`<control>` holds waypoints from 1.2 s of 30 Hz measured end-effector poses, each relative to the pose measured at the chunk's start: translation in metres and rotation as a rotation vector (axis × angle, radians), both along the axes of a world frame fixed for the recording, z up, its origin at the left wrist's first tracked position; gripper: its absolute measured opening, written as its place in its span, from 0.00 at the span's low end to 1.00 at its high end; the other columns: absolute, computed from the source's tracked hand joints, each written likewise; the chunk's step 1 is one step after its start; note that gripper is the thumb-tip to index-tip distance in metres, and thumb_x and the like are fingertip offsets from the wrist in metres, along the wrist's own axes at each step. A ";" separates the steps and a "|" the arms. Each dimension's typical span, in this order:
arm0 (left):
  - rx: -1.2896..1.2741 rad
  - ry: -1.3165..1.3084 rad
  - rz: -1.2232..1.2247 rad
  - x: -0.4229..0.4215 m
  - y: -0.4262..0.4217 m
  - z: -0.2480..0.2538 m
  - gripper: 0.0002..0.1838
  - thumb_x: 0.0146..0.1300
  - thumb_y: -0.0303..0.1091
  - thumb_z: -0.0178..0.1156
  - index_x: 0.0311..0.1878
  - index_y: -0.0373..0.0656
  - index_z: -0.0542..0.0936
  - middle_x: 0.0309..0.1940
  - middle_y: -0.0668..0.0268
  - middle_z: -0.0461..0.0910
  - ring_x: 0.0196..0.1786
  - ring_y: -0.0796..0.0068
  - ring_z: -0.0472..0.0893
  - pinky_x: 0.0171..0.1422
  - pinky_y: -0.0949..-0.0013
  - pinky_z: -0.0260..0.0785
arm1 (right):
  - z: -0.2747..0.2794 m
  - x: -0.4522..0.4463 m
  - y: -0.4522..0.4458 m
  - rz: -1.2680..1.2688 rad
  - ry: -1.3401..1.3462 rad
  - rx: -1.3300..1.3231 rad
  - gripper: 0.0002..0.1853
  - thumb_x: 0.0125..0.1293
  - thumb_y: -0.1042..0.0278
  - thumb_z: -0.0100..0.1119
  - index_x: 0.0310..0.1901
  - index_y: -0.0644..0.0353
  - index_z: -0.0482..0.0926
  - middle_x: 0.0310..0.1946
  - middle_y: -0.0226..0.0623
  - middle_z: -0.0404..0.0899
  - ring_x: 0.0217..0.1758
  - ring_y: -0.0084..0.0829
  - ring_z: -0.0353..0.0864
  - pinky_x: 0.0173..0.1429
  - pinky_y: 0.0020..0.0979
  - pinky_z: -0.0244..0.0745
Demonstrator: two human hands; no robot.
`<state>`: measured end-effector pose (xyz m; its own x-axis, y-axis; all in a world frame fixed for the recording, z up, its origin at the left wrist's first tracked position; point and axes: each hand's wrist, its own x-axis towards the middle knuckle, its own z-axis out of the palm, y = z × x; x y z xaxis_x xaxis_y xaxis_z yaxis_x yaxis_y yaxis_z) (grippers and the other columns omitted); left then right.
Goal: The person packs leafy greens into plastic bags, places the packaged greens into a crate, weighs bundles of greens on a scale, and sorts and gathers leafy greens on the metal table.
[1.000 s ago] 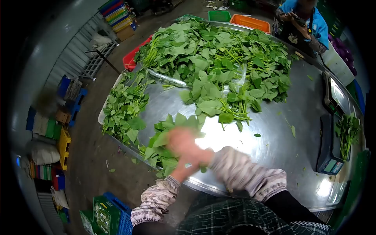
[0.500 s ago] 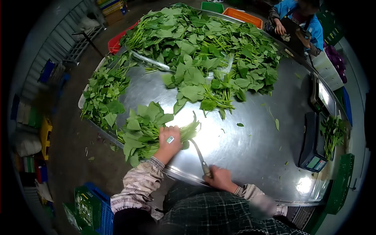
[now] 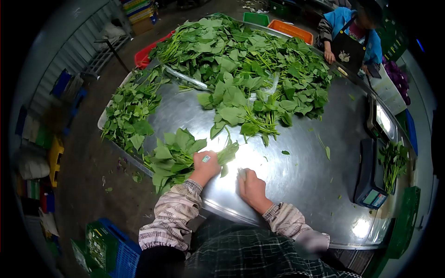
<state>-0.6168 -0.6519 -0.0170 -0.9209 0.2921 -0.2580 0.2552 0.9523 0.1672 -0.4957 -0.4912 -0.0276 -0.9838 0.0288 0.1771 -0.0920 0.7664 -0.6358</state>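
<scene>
My left hand (image 3: 207, 167) is closed around the stems of a bunch of leafy greens (image 3: 174, 155) at the near left of the metal table. Its leaves spread to the left, and the stem ends (image 3: 228, 152) stick out on the right. A small label sits on the back of that hand. To the right, my right hand (image 3: 253, 189) grips the sickle by its handle (image 3: 241, 174), apart from the stems. The curved blade is lost in glare and blur here. A large heap of the same greens (image 3: 232, 69) covers the table's far side.
A scale (image 3: 368, 176) with a small bunch of greens (image 3: 393, 167) stands at the right, near a second scale (image 3: 382, 116). More greens (image 3: 130, 111) fill a tray on the left. Across the table stands a person in a blue top (image 3: 340, 23). Orange (image 3: 292, 31) and red (image 3: 141, 55) crates line the edges.
My right hand has risen from the table's front edge towards the stem ends, with the sickle. My left hand has shifted slightly right, still on the greens. The other person's hands have moved apart.
</scene>
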 end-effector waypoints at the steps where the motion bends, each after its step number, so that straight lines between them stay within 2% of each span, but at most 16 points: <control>1: 0.028 0.032 0.001 0.001 -0.001 -0.003 0.10 0.44 0.37 0.62 0.31 0.44 0.82 0.30 0.58 0.84 0.34 0.58 0.83 0.46 0.58 0.67 | -0.001 0.000 -0.002 0.018 -0.052 -0.003 0.16 0.65 0.62 0.56 0.47 0.63 0.69 0.31 0.52 0.77 0.25 0.54 0.77 0.31 0.49 0.72; 9: 0.084 0.124 -0.047 0.006 -0.004 -0.018 0.05 0.44 0.36 0.61 0.24 0.47 0.81 0.25 0.57 0.81 0.32 0.56 0.80 0.44 0.58 0.66 | -0.013 -0.029 -0.014 0.123 -0.125 0.100 0.11 0.66 0.63 0.49 0.38 0.65 0.68 0.20 0.50 0.77 0.20 0.52 0.77 0.26 0.50 0.72; 12: 0.257 0.450 -0.127 0.009 -0.008 -0.032 0.09 0.43 0.38 0.63 0.25 0.42 0.82 0.22 0.55 0.81 0.27 0.55 0.82 0.38 0.57 0.69 | -0.024 -0.050 -0.022 0.147 -0.100 0.138 0.10 0.67 0.65 0.47 0.38 0.66 0.68 0.18 0.48 0.77 0.19 0.50 0.78 0.25 0.47 0.73; 13: 0.160 0.218 -0.058 0.008 -0.003 -0.025 0.08 0.43 0.36 0.62 0.24 0.42 0.82 0.21 0.55 0.81 0.27 0.55 0.82 0.39 0.55 0.68 | -0.028 -0.047 -0.021 0.158 -0.097 0.156 0.10 0.67 0.66 0.47 0.38 0.66 0.68 0.18 0.48 0.77 0.19 0.49 0.78 0.25 0.47 0.73; 16: 0.091 0.247 -0.042 0.010 -0.002 -0.025 0.07 0.41 0.34 0.61 0.22 0.41 0.82 0.22 0.53 0.81 0.27 0.55 0.82 0.38 0.57 0.68 | -0.024 0.001 0.001 0.175 -0.251 0.278 0.11 0.68 0.64 0.47 0.38 0.65 0.68 0.17 0.46 0.77 0.19 0.48 0.78 0.25 0.45 0.74; 20: 0.326 0.184 0.138 -0.002 -0.009 -0.046 0.02 0.43 0.29 0.58 0.20 0.42 0.79 0.23 0.55 0.80 0.31 0.49 0.79 0.52 0.50 0.64 | -0.018 0.049 0.013 0.113 -0.490 0.165 0.16 0.69 0.58 0.46 0.41 0.66 0.68 0.20 0.50 0.78 0.19 0.50 0.78 0.27 0.47 0.74; 23: 0.124 0.356 0.148 -0.012 -0.018 -0.066 0.09 0.45 0.33 0.59 0.29 0.40 0.82 0.28 0.52 0.81 0.36 0.52 0.81 0.56 0.60 0.66 | -0.013 0.078 0.025 0.113 -0.519 0.088 0.16 0.68 0.58 0.48 0.42 0.66 0.67 0.19 0.50 0.78 0.20 0.51 0.78 0.27 0.47 0.74; 24: 0.050 0.413 0.150 -0.011 -0.015 -0.040 0.12 0.45 0.35 0.59 0.32 0.39 0.83 0.29 0.51 0.82 0.38 0.54 0.82 0.58 0.63 0.67 | -0.003 0.078 0.027 0.072 -0.443 0.063 0.16 0.68 0.58 0.49 0.43 0.66 0.67 0.20 0.50 0.77 0.20 0.51 0.78 0.27 0.47 0.73; 25: -0.009 0.067 0.109 -0.020 -0.016 -0.009 0.17 0.44 0.38 0.61 0.37 0.37 0.82 0.34 0.48 0.83 0.39 0.56 0.83 0.50 0.65 0.72 | 0.009 0.072 0.030 0.031 -0.361 0.039 0.16 0.67 0.59 0.50 0.43 0.66 0.67 0.20 0.50 0.77 0.20 0.52 0.78 0.27 0.46 0.73; 28: 0.076 -0.318 0.184 -0.022 -0.004 0.081 0.23 0.40 0.41 0.66 0.39 0.35 0.82 0.36 0.48 0.83 0.39 0.54 0.83 0.48 0.64 0.74 | 0.046 0.039 0.028 -0.038 0.058 -0.074 0.13 0.65 0.64 0.53 0.42 0.65 0.67 0.24 0.52 0.77 0.22 0.52 0.78 0.27 0.46 0.72; 29: 0.207 -0.246 0.231 -0.017 -0.006 0.078 0.22 0.38 0.38 0.69 0.36 0.31 0.81 0.32 0.53 0.83 0.36 0.57 0.82 0.47 0.64 0.73 | 0.057 0.024 0.022 -0.058 0.056 -0.123 0.13 0.65 0.64 0.53 0.42 0.65 0.67 0.25 0.52 0.78 0.23 0.52 0.78 0.27 0.46 0.72; 30: 0.366 -0.343 0.208 -0.012 -0.006 0.083 0.21 0.39 0.36 0.68 0.37 0.31 0.81 0.31 0.55 0.83 0.35 0.60 0.82 0.45 0.65 0.74 | 0.063 0.013 0.017 -0.075 0.058 -0.168 0.13 0.66 0.63 0.53 0.41 0.65 0.68 0.26 0.52 0.78 0.24 0.52 0.78 0.27 0.46 0.72; 32: 0.681 -0.552 0.156 -0.004 -0.010 0.092 0.19 0.40 0.31 0.67 0.37 0.29 0.81 0.30 0.59 0.83 0.34 0.65 0.82 0.43 0.66 0.74 | 0.039 0.008 0.009 0.067 -0.178 -0.009 0.14 0.65 0.61 0.53 0.41 0.65 0.69 0.27 0.53 0.78 0.25 0.52 0.78 0.28 0.46 0.72; 33: 0.814 -0.661 0.234 -0.004 -0.018 0.088 0.17 0.40 0.24 0.65 0.38 0.30 0.81 0.30 0.62 0.82 0.34 0.71 0.81 0.40 0.68 0.74 | 0.018 0.009 0.006 0.130 -0.306 0.065 0.14 0.65 0.60 0.53 0.41 0.65 0.70 0.27 0.53 0.78 0.26 0.52 0.79 0.29 0.46 0.72; 34: 0.938 -0.631 0.268 0.005 -0.020 0.107 0.16 0.40 0.24 0.64 0.38 0.30 0.81 0.30 0.60 0.82 0.33 0.71 0.81 0.39 0.68 0.75 | -0.012 0.025 0.007 0.188 -0.386 0.061 0.17 0.65 0.56 0.53 0.41 0.64 0.71 0.25 0.52 0.78 0.25 0.52 0.78 0.27 0.45 0.72; 36: 1.220 -0.538 0.334 0.017 -0.021 0.163 0.15 0.42 0.25 0.63 0.36 0.31 0.82 0.31 0.58 0.83 0.33 0.70 0.82 0.39 0.67 0.76 | -0.002 0.048 0.019 0.065 -0.222 -0.049 0.17 0.64 0.56 0.55 0.44 0.63 0.71 0.24 0.48 0.78 0.25 0.48 0.79 0.29 0.43 0.72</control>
<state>-0.6001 -0.6726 0.1465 -0.8607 0.3752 -0.3441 -0.3170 0.1339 0.9389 -0.4480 -0.4722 -0.0300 -0.9985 -0.0324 -0.0440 0.0063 0.7311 -0.6822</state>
